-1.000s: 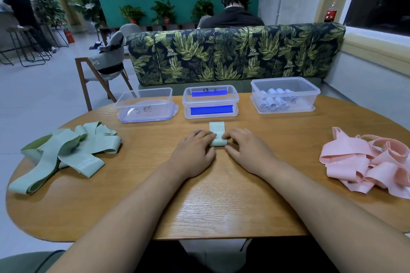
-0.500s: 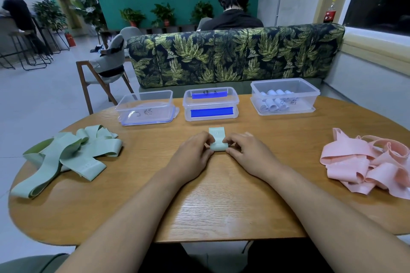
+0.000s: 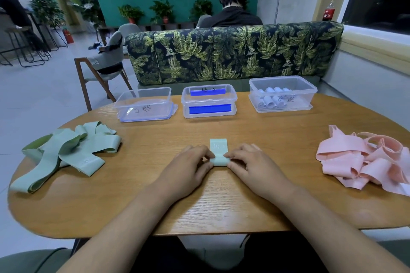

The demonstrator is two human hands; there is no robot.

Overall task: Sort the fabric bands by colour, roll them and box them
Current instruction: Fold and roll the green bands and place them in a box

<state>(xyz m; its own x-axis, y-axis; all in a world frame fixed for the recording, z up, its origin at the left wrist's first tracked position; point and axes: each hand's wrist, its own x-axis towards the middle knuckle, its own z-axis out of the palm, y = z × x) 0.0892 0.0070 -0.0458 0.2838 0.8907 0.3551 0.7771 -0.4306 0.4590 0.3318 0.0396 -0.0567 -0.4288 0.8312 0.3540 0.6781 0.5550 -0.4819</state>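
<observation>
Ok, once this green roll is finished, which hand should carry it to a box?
Left hand, probably. It and the right hand pinch the green roll, but the only empty open box stands on the left. The middle box is lidded; the right box holds pale rolls.

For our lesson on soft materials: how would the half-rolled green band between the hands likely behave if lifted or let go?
The green band is probably floppy: the green pile on its left lies draped and folded. Released, its roll may well unwind, since the left hand and right hand both pinch it. Being thin fabric, it is likely light.
</observation>
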